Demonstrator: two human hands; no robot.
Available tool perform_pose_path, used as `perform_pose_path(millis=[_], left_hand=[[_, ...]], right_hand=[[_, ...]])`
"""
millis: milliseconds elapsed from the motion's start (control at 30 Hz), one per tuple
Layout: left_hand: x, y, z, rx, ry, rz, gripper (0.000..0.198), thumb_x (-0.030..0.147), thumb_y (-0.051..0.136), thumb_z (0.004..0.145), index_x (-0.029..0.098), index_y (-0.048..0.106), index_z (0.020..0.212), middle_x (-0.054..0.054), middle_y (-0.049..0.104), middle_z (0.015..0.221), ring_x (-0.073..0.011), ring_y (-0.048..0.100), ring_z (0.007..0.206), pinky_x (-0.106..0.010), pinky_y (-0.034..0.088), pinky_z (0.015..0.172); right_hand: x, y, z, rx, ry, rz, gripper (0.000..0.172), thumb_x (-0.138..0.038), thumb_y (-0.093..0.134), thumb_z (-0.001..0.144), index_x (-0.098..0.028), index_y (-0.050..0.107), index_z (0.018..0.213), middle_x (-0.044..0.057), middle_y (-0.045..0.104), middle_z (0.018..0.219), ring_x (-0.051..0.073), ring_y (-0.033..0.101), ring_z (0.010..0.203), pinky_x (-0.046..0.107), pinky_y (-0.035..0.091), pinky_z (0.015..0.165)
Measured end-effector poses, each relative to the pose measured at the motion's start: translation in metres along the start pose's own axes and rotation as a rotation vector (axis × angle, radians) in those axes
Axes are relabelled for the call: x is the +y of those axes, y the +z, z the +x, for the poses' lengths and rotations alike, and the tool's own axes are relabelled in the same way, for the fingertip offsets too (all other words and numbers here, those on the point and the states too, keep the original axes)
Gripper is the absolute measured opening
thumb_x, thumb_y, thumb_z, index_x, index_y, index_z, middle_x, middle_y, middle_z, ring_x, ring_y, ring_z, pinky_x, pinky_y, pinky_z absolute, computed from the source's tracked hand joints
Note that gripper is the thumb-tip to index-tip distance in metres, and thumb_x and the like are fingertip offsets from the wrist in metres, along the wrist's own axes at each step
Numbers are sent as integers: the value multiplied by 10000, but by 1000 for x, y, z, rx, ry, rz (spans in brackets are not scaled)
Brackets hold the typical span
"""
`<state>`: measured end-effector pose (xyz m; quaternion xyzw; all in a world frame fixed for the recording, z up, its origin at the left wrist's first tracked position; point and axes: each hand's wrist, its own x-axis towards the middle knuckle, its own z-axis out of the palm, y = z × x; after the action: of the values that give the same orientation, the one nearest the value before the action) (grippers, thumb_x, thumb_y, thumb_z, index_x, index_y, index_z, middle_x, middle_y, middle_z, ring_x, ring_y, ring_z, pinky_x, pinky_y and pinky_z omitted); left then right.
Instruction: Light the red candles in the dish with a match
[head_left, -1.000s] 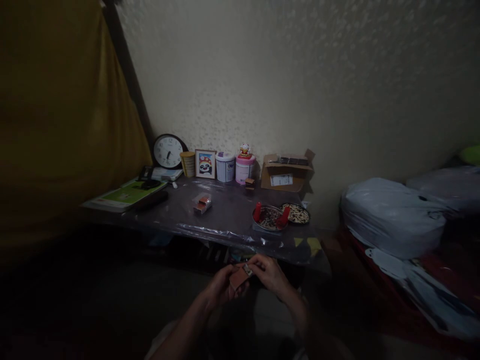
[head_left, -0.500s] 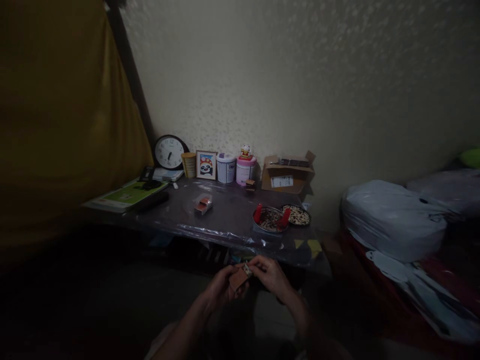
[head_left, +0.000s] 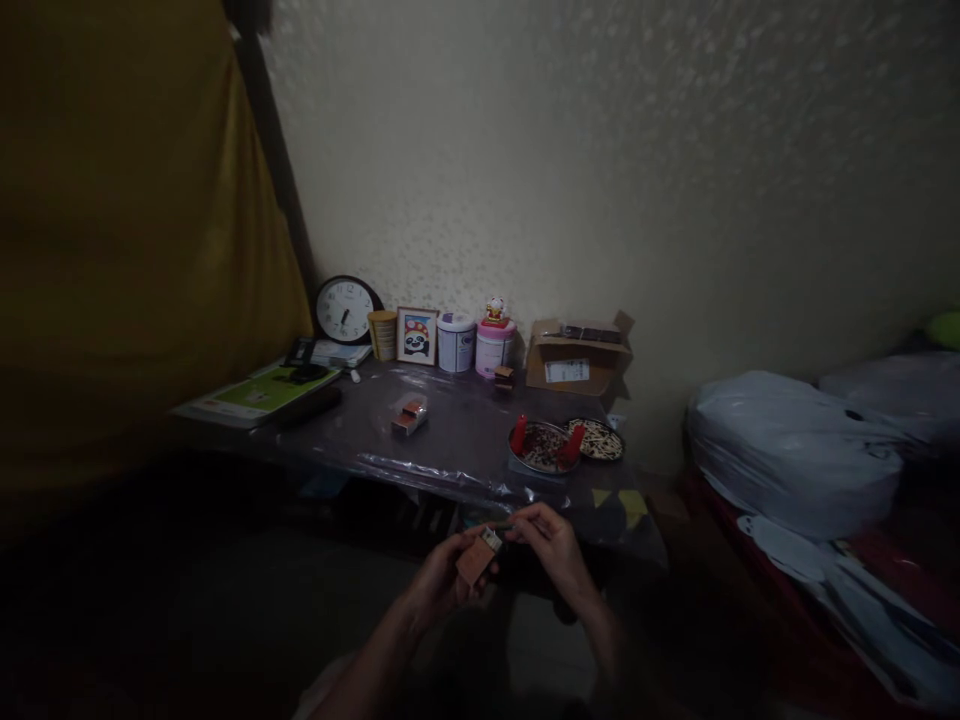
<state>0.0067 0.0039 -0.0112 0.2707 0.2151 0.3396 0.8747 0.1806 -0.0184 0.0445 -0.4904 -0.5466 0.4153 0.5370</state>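
My left hand (head_left: 442, 580) is closed round a small orange-brown matchbox (head_left: 477, 558), its tray slid partly out at the top right. My right hand (head_left: 549, 545) is pinched just right of the box's open end, on something thin that I cannot make out. Both hands hover low in front of the near edge of a dark low table (head_left: 457, 450) covered in clear plastic. On the table stand two red candles (head_left: 517, 434) in a patterned round tray (head_left: 541, 448), and a second matchbox (head_left: 407, 416) lies further left.
Along the wall stand a round clock (head_left: 344, 309), a tin, a framed panda picture (head_left: 417, 336), two jars and an open cardboard box (head_left: 576, 358). A green book (head_left: 251, 392) lies at the left. A yellow curtain hangs left; bagged bundles (head_left: 791, 450) lie right.
My right hand has drawn slightly right and up from the matchbox, now apart from it. The view has tilted a little, shifting the table downward.
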Motion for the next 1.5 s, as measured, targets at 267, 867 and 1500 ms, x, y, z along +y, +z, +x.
perform_pose_path(millis=[267,867,1500], left_hand=[[7,13,-5,-26,76,-34,484,230,433,770,128,377,1240,-117,674,779,-171,616,610,-246,397,523],[9,18,-7,-77,160,-199,357,189,469,772,209,479,1127,-71,667,901,-194,628,804,-283,425,626],[9,16,-6,-76,133,-161,345,222,474,782,206,468,1127,-72,668,837,-174,630,714,-262,410,605]], right_hand=[[4,1,-1,16,-54,-95,199,-381,607,740,-185,590,768,25,658,755,191,636,756,287,477,705],[17,18,-12,-44,-291,-465,417,-270,648,692,-225,542,1093,70,588,1137,226,541,1061,323,449,901],[11,20,-15,-117,-302,-504,436,-247,649,686,-236,536,1107,64,577,1139,224,533,1070,314,446,908]])
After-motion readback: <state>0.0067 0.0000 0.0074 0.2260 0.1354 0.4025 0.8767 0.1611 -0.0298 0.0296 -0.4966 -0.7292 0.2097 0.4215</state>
